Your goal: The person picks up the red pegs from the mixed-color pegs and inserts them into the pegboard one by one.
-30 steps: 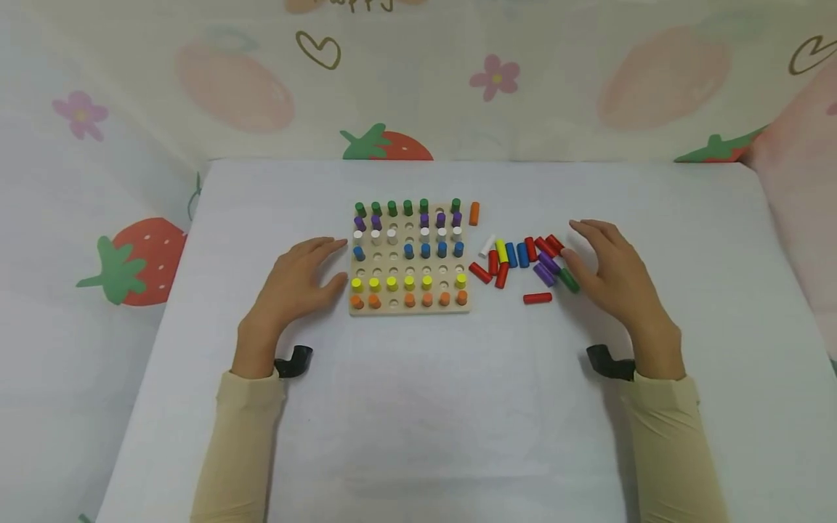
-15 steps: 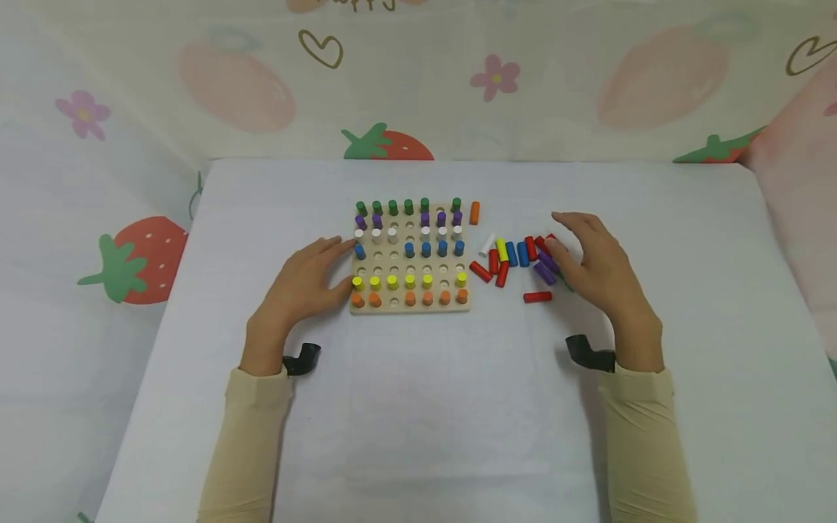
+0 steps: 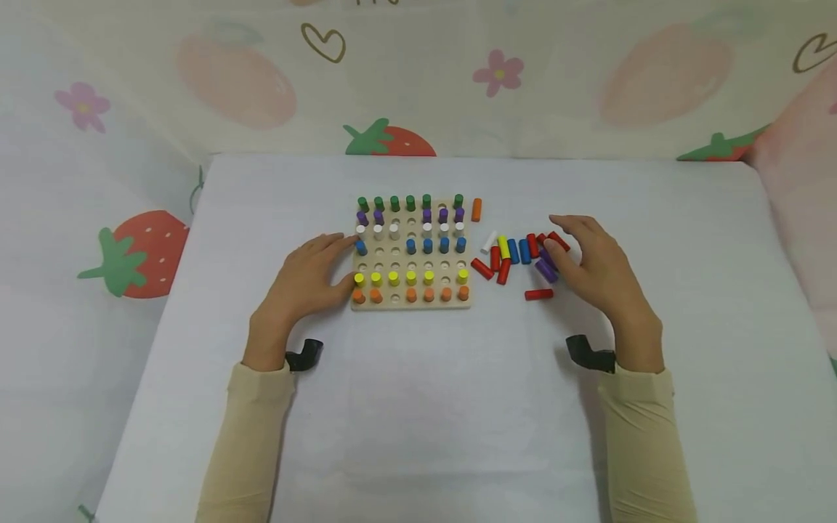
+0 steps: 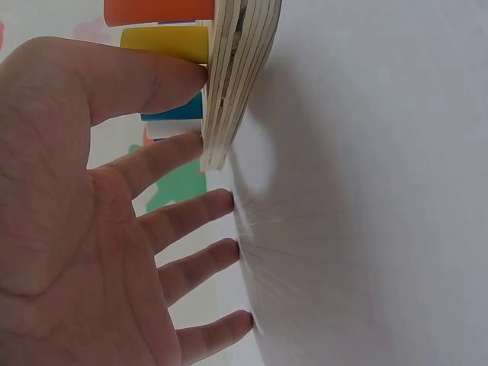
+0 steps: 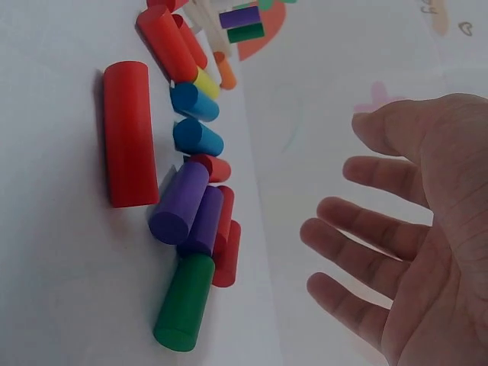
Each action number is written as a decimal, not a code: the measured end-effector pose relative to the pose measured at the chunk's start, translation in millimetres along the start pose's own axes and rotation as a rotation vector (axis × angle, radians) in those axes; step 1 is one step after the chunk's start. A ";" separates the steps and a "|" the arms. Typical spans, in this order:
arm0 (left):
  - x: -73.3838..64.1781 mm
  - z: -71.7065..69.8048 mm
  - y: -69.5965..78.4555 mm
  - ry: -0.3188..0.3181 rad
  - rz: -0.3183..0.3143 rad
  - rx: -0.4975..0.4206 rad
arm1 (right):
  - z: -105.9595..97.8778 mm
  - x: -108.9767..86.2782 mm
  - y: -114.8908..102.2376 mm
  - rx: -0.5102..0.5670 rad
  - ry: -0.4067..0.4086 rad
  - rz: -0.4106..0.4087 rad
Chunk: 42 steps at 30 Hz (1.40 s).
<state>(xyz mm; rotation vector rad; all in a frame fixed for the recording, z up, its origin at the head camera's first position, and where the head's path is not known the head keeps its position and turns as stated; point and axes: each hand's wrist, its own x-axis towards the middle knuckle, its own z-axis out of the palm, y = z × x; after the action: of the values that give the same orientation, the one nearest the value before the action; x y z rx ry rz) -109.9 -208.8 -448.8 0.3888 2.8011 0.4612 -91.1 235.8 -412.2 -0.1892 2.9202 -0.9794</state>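
A wooden peg board (image 3: 410, 306) holds upright pegs in rows of green, purple, white, blue, yellow and orange; several holes are bare. My left hand (image 3: 304, 280) is at its left edge, thumb and index fingertip against the wood in the left wrist view, near a yellow peg (image 4: 164, 44). The other left fingertips rest on the table. Over the right end of a loose pile, my right hand (image 3: 598, 272) hovers with spread fingers and holds nothing. Below it lie a green peg (image 5: 184, 305), a purple peg (image 5: 180, 202) and a red peg (image 5: 131, 133).
More loose pegs lie between the board and the right hand, among them a white peg (image 3: 489, 242) and a yellow peg (image 3: 503, 247). An orange peg (image 3: 476, 210) lies by the board's back right corner. A patterned curtain (image 3: 549, 87) hangs behind the white table (image 3: 418, 407).
My left hand has shifted right and now touches the board's edge. My right hand has moved left over the pile, hiding the green peg in the head view.
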 end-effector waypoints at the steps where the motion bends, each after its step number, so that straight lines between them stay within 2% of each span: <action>1: 0.7 0.0 0.2 0.004 0.003 0.003 | -0.1 0.0 -0.1 -0.002 -0.004 0.003; 8: 1.4 -1.1 2.2 -0.004 -0.002 -0.001 | 1.6 0.8 1.1 -0.013 -0.024 0.028; 22: -0.8 0.2 3.7 -0.031 -0.018 -0.036 | 3.9 -0.2 0.9 -0.009 -0.033 0.021; 34: 1.0 2.0 5.0 -0.022 -0.032 -0.061 | 3.0 2.0 2.4 -0.024 -0.070 0.048; 42: 1.1 2.5 3.7 -0.027 -0.035 -0.040 | 5.2 3.0 1.8 -0.036 -0.077 0.053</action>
<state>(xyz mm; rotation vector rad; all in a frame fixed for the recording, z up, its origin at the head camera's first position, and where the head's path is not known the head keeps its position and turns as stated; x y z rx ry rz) -109.4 -204.4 -450.0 0.3341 2.7635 0.5003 -93.7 233.7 -417.5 -0.1472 2.8586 -0.8923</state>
